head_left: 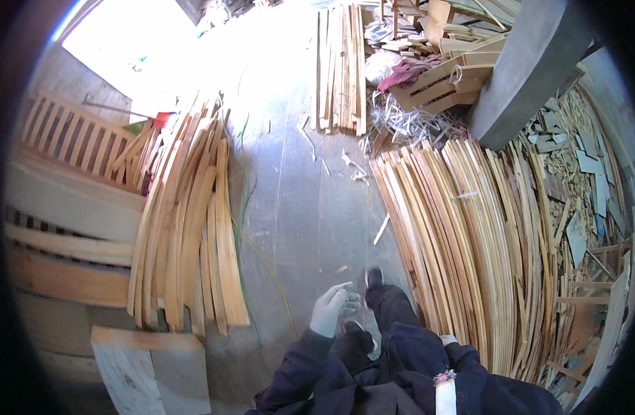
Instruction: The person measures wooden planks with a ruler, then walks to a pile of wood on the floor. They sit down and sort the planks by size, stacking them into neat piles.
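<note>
Head view shows the stacked wooden strips (445,232), long axis running forward, lying right of the left hand (329,311) with its loosely curled, empty fingers and nearer the right hand (449,339), whose mostly hidden fingers I cannot make out.

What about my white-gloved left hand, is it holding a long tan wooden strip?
No, your white-gloved left hand is over the smooth grey floor, apart from the long tan wooden strips piled at either side.
</note>
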The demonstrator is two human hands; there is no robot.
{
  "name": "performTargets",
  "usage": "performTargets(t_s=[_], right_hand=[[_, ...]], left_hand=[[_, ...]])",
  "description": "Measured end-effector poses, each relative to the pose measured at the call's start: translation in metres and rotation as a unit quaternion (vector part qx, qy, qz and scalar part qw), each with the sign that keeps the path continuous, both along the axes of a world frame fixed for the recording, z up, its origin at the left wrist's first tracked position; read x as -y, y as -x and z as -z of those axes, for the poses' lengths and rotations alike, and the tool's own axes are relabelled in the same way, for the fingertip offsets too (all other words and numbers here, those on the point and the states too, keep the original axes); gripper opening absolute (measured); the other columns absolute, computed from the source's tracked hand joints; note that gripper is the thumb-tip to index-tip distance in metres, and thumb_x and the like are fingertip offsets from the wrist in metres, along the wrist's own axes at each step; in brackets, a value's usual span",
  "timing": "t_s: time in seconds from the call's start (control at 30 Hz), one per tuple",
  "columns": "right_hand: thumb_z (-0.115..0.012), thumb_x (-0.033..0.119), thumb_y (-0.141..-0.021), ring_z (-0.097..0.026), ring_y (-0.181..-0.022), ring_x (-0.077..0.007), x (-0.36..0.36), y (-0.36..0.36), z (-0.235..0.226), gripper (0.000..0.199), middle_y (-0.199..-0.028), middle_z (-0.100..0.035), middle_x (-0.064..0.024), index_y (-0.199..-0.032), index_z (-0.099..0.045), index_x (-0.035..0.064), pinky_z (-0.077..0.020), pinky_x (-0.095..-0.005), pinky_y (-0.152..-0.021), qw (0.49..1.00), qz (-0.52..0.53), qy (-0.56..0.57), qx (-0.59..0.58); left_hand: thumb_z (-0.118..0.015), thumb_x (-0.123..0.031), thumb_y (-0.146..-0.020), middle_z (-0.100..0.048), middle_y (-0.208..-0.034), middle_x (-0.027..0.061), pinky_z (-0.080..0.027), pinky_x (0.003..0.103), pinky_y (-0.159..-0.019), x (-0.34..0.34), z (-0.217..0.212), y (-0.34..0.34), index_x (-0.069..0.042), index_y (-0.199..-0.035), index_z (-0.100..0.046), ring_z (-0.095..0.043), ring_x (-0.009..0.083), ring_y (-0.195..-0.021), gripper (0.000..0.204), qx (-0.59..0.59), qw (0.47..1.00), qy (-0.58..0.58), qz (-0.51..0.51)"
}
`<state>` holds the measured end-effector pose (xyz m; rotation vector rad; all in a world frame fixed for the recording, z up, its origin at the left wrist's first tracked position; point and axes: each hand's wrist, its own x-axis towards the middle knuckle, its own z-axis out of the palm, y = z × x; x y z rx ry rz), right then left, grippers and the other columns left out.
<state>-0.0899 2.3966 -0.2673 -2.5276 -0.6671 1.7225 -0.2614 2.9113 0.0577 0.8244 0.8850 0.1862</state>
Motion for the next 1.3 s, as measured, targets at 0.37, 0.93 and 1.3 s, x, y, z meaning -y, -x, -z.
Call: performTargets(t_s=[0.37, 0.93, 1.3], right_hand=[[-0.053, 0.028, -0.099, -0.073, -0.109, -0.0339, -0.468, -0.343, 0.157, 0.034, -0.114, -0.075, -0.0194, -0.108, -0.078, 0.0074, -0.0577, -0.0478, -0.092, 0.966, -0.243, -0.01, 0.084], [-0.061, 0.018, -0.089, -0.065, -0.06, -0.0156, -1.011, -0.56, 0.205, 0.019, -0.074, -0.07, -0.0076, -0.086, -0.073, 0.0031, -0.0525, -0.0324, -0.056, 0.931, 0.348, -0.112, 0.001], [-0.064, 0.03, -0.09, -0.072, -0.093, -0.0349, -1.231, -0.554, 0.351, 0.03, -0.096, -0.075, -0.0208, -0.1, -0.077, 0.0043, -0.0545, -0.0413, -0.083, 0.927, 0.325, -0.175, -0.063]], left_hand=[[-0.052, -0.019, -0.109, -0.072, -0.111, 0.0129, -0.058, 0.034, -0.083, -0.325, 0.152, -0.317, 0.0, -0.135, -0.061, -0.071, 0.0204, -0.094, 0.034, -0.068, 0.99, 0.103, 0.061], [-0.056, -0.02, -0.106, -0.072, -0.098, 0.0087, -0.056, 0.031, -0.071, -0.704, 0.399, -0.549, -0.005, -0.122, -0.069, -0.07, 0.0159, -0.082, 0.025, -0.062, 0.982, 0.057, 0.167], [-0.059, -0.024, -0.098, -0.074, -0.097, 0.0161, -0.057, 0.037, -0.072, -0.956, 0.737, -0.618, -0.002, -0.128, -0.066, -0.072, 0.026, -0.082, 0.039, -0.221, 0.965, -0.113, 0.08]])
